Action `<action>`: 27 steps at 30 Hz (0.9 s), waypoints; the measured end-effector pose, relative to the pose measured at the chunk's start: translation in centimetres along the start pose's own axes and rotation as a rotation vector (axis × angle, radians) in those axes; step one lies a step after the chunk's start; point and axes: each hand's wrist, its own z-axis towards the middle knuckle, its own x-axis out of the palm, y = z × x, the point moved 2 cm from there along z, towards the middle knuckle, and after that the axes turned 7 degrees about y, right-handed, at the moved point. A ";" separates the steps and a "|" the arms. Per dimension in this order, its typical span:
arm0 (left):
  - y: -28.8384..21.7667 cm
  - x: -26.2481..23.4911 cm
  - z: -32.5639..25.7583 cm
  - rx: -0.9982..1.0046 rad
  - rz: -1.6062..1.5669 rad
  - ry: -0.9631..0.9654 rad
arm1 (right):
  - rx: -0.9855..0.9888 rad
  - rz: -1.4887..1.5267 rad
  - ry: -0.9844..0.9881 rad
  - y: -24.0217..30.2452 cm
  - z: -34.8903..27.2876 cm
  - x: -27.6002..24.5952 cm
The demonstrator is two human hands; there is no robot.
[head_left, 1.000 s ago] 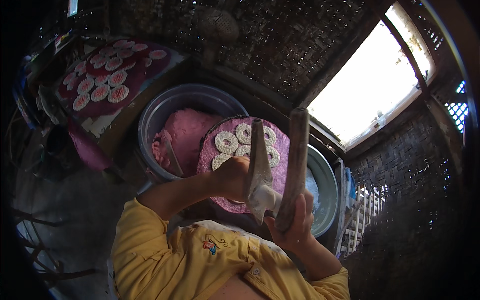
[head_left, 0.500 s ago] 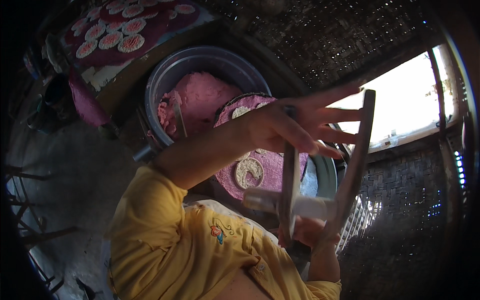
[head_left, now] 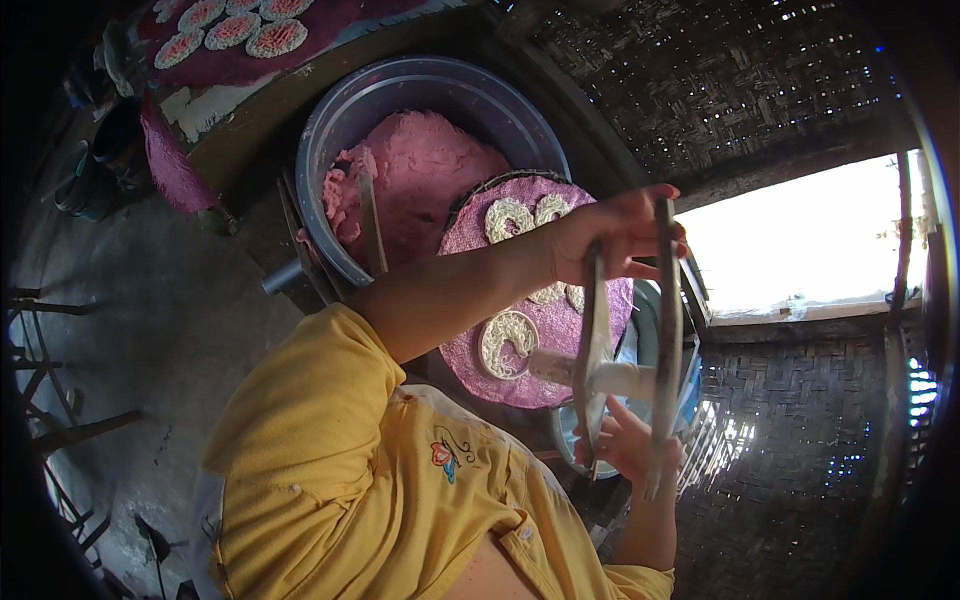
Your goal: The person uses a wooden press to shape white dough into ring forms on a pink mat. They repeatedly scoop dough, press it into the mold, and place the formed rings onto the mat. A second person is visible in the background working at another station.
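Note:
Between my hands is a hand press with two long wooden bars (head_left: 668,330) and a pale cylinder (head_left: 625,380) set across them. My left hand (head_left: 612,235) is closed around the far ends of the bars, its fingers hooked over the right one. At the near ends, my right hand (head_left: 630,440) grips the bars, partly hidden behind them. The cylinder's left end hangs beside a round ring mould (head_left: 508,345) holding a curl of pale dough strands. This mould lies on a round tray covered in pink cloth (head_left: 465,240), among several other coils of strands (head_left: 508,218).
A large grey tub (head_left: 320,130) of pink dough (head_left: 430,150), with a flat stick (head_left: 371,215) standing in it, is beyond the tray. Pink-and-white strand rounds (head_left: 276,38) lie on a table at far left. A woven wall (head_left: 790,400) and bright window (head_left: 800,245) are at right.
My left fingers have gone from stretched out to curled over the right bar. The two bars are closer together, and the press has shifted toward the ring mould. The view has shifted slightly.

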 end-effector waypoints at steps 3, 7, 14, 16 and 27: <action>-0.5 -2.9 -1.6 0.030 -0.055 -0.151 | 0.031 -0.029 -0.066 0.0 1.1 -0.7; -1.2 -4.8 -3.2 0.091 -0.062 -0.240 | 0.034 -0.043 -0.126 0.4 2.5 -0.6; -1.3 -5.2 -4.2 0.154 -0.021 -0.334 | 0.067 -0.074 -0.143 1.0 2.5 -0.6; -0.9 -4.9 -4.6 0.147 -0.012 -0.365 | 0.091 -0.066 -0.126 0.8 2.0 -0.7; -1.7 -2.8 -7.0 0.171 0.089 -0.432 | 0.123 0.015 -0.070 -1.5 2.5 -0.7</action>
